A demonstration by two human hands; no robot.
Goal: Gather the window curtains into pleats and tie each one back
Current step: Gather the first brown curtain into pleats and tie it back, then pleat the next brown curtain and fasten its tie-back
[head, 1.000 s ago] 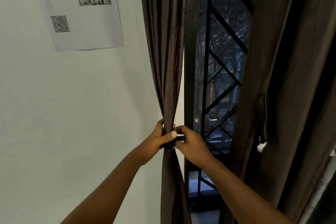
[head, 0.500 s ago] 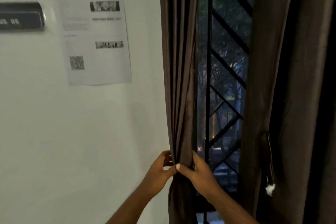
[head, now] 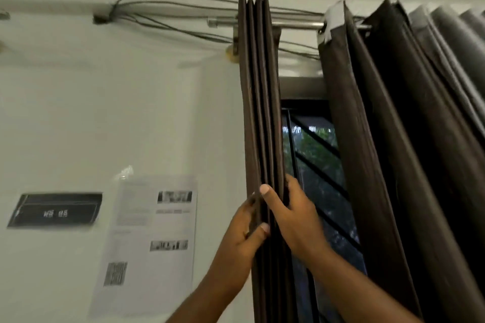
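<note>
The left brown curtain (head: 258, 102) hangs from the metal rod (head: 296, 25) as a narrow bundle of tight vertical pleats. My left hand (head: 242, 231) grips the bundle from its left side, thumb across the front folds. My right hand (head: 291, 215) grips it from the right, thumb on the front and fingers behind the fabric. Both hands sit at about the same height, on opposite sides of the bundle. The right brown curtain (head: 393, 152) hangs in looser, wider folds, untouched.
A dark window (head: 315, 160) with a black diagonal grille shows between the curtains. On the white wall at left hang a printed sheet (head: 149, 241) with a QR code and a black sign (head: 56, 210). Cables (head: 170, 13) run along the wall near the ceiling.
My view has tilted up to take in the rod and ceiling. Both hands have slid higher up the left curtain, still gripping the pleated bundle.
</note>
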